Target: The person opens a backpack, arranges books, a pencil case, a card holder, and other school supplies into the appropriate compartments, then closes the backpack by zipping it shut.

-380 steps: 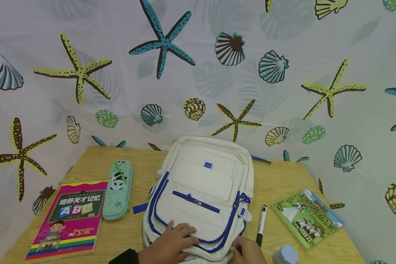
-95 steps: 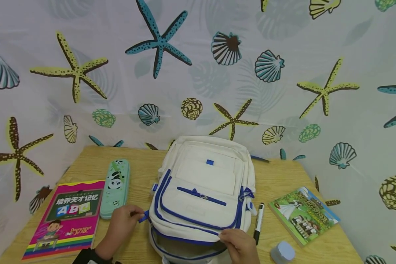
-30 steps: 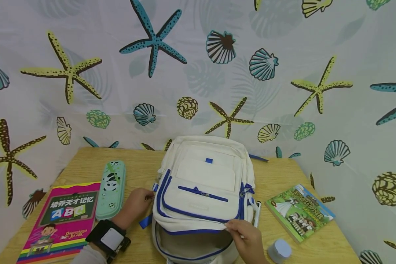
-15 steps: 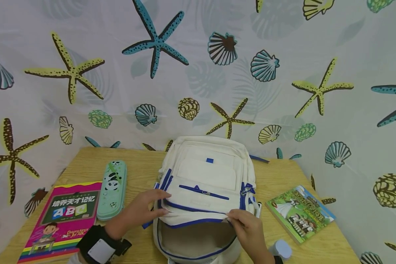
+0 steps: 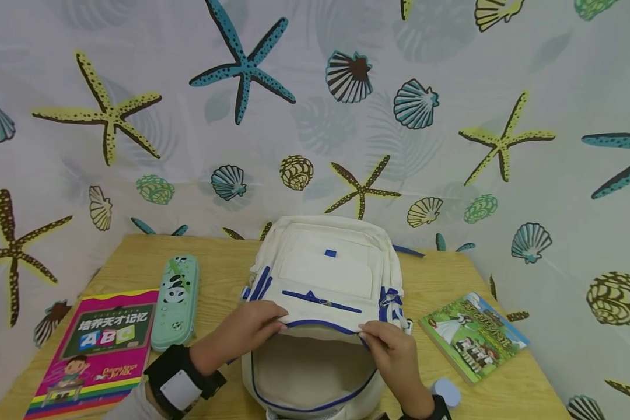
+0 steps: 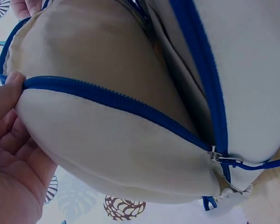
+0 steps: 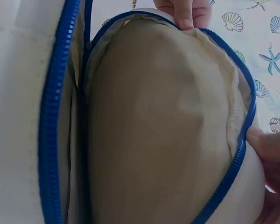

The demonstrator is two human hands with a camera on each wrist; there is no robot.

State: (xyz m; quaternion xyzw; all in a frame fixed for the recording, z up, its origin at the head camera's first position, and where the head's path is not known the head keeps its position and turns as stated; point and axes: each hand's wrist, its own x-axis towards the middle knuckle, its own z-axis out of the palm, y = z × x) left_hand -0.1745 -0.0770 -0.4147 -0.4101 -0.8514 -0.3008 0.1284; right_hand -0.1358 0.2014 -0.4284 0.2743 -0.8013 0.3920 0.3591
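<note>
A cream-white fabric backpack with blue zip trim [image 5: 328, 271] sits mid-table on a wood-grain tabletop [image 5: 226, 262], its top end toward the backdrop and its zipped compartment gaping toward the person. The left hand [image 5: 240, 337] pinches the blue-edged rim of the backpack's front panel [image 5: 320, 322] between thumb and fingers, while the right hand [image 5: 396, 357] pinches the same rim farther right, the two grips apart with the beige lining [image 5: 315, 370] showing below. In the left wrist view, a silver metal zip pull [image 6: 214, 154] stands at the corner of the opening. A black wrist strap carrying a pale grey block [image 5: 181, 388] circles the left wrist. Left of the backpack lies a mint-green oblong pencil case printed with pandas [image 5: 175, 303], just beside a magenta paper book lettered "ABC" [image 5: 94, 350]. Right of the backpack are a green illustrated paperback [image 5: 473, 338] and, nearer the person, a small pale-blue round object [image 5: 446, 392], partly hidden by the right arm. Behind the backpack hangs a white cloth patterned with starfish and shells [image 5: 304, 128].
</note>
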